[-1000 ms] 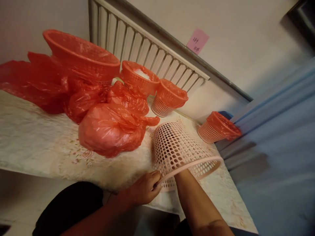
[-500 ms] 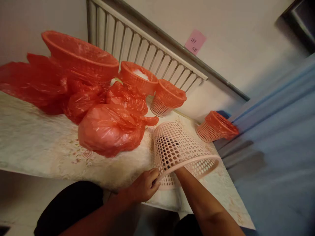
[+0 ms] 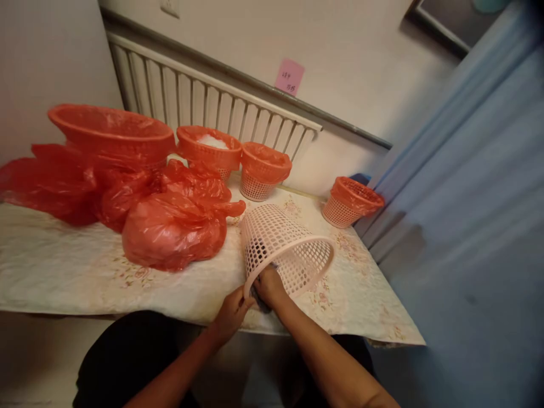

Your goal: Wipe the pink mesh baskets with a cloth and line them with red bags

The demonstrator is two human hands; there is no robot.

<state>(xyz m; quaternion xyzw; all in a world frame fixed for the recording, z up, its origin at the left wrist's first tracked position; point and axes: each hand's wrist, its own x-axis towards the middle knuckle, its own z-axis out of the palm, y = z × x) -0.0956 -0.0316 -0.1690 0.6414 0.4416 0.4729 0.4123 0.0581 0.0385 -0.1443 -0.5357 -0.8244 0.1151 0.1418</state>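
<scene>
A pale pink perforated wastebasket lies tilted on its side on the table, its mouth towards me. My left hand is closed on the left side of its rim. My right hand reaches into the mouth and presses a dark cloth against the inner wall near the rim. Most of the cloth is hidden under the fingers. Just left of the wastebasket sits a stuffed red plastic bag.
More red bags lie at the left. Behind them stand a large red-lined basket and two smaller lined baskets. Another lined basket stands by the blue curtain. A radiator lines the wall behind the flower-patterned tabletop.
My right hand has drawn back from deep inside the wastebasket to near its rim, and the dark cloth now shows. My left hand still grips the rim. The camera view has shifted.
</scene>
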